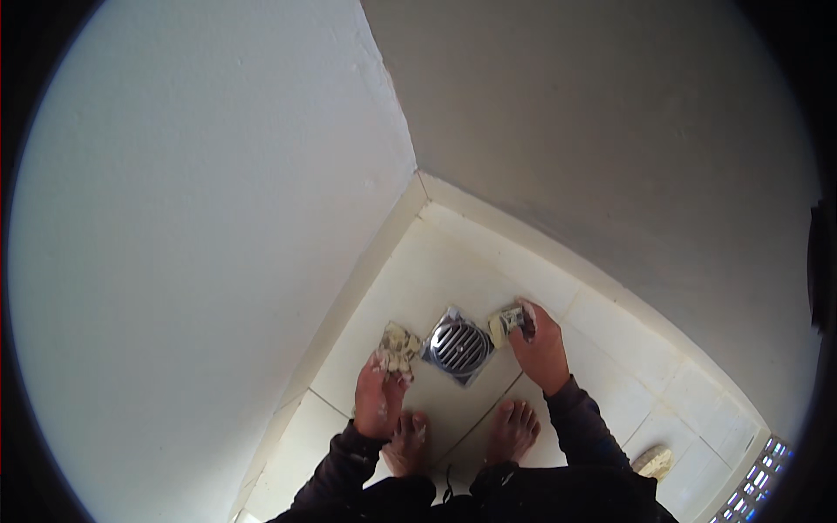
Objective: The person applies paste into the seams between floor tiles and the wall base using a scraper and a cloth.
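Observation:
My left hand (379, 399), spotted with pale paste, is closed on a crumpled paste-smeared piece (399, 344), cream with grey marks; whether it is paper or cloth I cannot tell. Just right of it, a square metal floor drain (459, 347) with a round slotted grate is set in the tiled floor. On the drain's other side, my right hand (540, 349) has its thumb and fingers around a small block-like piece (504, 324), cream at one end with dark markings. Its exact kind is not clear. Both pieces are held low over the floor, beside the drain.
Cream floor tiles (602, 383) run to a corner between a pale left wall (200, 244) and a grey right wall (602, 131), with tile skirting below. A rounded beige piece (653, 462) lies at the lower right, near a perforated panel (757, 484). My bare feet (513, 431) stand behind the drain.

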The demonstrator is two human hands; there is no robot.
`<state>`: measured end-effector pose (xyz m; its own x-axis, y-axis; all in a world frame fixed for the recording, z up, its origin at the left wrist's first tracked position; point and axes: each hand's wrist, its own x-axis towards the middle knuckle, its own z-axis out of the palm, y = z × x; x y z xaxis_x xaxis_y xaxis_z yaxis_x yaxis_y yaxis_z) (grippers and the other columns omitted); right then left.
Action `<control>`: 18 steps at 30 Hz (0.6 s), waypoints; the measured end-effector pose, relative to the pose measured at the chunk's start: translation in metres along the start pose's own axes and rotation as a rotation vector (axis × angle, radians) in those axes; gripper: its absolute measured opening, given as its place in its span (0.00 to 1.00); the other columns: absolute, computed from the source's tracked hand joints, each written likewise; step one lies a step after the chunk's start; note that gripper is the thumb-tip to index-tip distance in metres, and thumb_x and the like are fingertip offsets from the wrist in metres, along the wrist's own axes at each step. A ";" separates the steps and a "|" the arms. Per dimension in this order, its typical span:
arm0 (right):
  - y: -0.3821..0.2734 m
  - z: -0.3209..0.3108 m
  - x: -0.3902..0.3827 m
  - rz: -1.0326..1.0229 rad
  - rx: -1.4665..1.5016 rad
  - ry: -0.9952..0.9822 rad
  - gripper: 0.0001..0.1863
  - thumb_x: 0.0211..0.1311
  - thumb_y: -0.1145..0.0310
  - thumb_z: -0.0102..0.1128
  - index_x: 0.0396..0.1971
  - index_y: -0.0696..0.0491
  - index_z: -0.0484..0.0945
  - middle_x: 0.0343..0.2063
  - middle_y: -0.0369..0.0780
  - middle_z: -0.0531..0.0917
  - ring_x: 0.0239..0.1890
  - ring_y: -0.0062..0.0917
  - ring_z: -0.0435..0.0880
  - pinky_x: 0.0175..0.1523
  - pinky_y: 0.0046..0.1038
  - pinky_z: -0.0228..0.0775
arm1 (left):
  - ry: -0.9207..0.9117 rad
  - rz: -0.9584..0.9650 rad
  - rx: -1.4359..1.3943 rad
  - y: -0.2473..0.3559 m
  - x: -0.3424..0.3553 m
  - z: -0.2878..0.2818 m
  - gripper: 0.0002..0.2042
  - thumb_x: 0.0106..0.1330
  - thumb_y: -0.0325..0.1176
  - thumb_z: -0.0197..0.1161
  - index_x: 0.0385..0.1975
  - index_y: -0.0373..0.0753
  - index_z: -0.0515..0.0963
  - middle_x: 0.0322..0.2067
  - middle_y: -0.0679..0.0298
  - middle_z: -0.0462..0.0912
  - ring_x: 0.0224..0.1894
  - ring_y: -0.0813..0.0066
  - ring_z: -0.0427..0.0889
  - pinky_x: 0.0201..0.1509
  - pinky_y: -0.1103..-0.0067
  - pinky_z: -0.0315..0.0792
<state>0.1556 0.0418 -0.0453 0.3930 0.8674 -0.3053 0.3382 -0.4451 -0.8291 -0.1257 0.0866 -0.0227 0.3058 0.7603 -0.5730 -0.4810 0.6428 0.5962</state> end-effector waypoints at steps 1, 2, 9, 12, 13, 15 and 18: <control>-0.002 0.000 0.005 -0.105 -0.122 0.039 0.25 0.56 0.75 0.60 0.56 0.62 0.74 0.45 0.50 0.81 0.48 0.44 0.81 0.55 0.41 0.74 | 0.015 0.000 0.004 0.000 -0.003 -0.005 0.12 0.74 0.42 0.57 0.49 0.43 0.74 0.45 0.67 0.80 0.45 0.74 0.77 0.52 0.73 0.70; -0.009 0.004 0.011 -0.123 -0.112 0.032 0.25 0.56 0.75 0.60 0.56 0.62 0.74 0.45 0.50 0.81 0.48 0.44 0.81 0.55 0.41 0.74 | 0.048 0.000 0.014 0.000 -0.007 -0.011 0.12 0.73 0.42 0.58 0.48 0.43 0.74 0.45 0.67 0.80 0.44 0.74 0.76 0.52 0.73 0.70; -0.034 0.059 0.094 -0.559 -0.406 0.029 0.27 0.55 0.75 0.59 0.58 0.61 0.74 0.59 0.52 0.75 0.59 0.49 0.72 0.65 0.43 0.65 | 0.067 0.017 0.058 0.002 0.002 0.012 0.11 0.74 0.42 0.58 0.44 0.42 0.73 0.41 0.66 0.79 0.44 0.75 0.76 0.49 0.73 0.69; -0.055 0.096 0.125 -0.619 -0.471 0.054 0.29 0.55 0.74 0.60 0.60 0.61 0.71 0.62 0.52 0.72 0.63 0.48 0.70 0.67 0.44 0.63 | 0.092 0.049 0.108 0.009 -0.004 0.015 0.11 0.75 0.42 0.58 0.43 0.42 0.73 0.40 0.66 0.78 0.43 0.75 0.75 0.49 0.74 0.69; -0.061 0.104 0.132 -0.593 -0.545 0.083 0.31 0.55 0.74 0.60 0.62 0.60 0.70 0.63 0.52 0.71 0.65 0.47 0.69 0.68 0.44 0.61 | 0.087 0.049 0.117 0.008 -0.004 0.011 0.11 0.75 0.42 0.57 0.44 0.42 0.73 0.40 0.67 0.78 0.43 0.75 0.75 0.50 0.74 0.68; -0.062 0.120 0.140 -0.587 -0.533 0.105 0.31 0.55 0.75 0.60 0.62 0.59 0.69 0.64 0.52 0.70 0.65 0.46 0.68 0.69 0.44 0.60 | 0.083 0.049 0.128 0.009 -0.005 0.009 0.11 0.75 0.43 0.57 0.44 0.41 0.73 0.40 0.67 0.78 0.43 0.75 0.75 0.50 0.74 0.68; -0.057 0.127 0.147 -0.597 -0.450 0.135 0.29 0.55 0.76 0.59 0.60 0.59 0.70 0.64 0.52 0.70 0.65 0.46 0.68 0.68 0.44 0.60 | 0.080 0.054 0.158 0.013 -0.008 0.009 0.12 0.75 0.43 0.56 0.45 0.41 0.73 0.41 0.68 0.77 0.44 0.76 0.74 0.51 0.74 0.67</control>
<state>0.0854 0.2225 -0.1023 0.1248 0.9677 0.2191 0.8312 0.0186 -0.5556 -0.1270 0.0896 -0.0056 0.2135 0.7883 -0.5771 -0.3577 0.6128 0.7047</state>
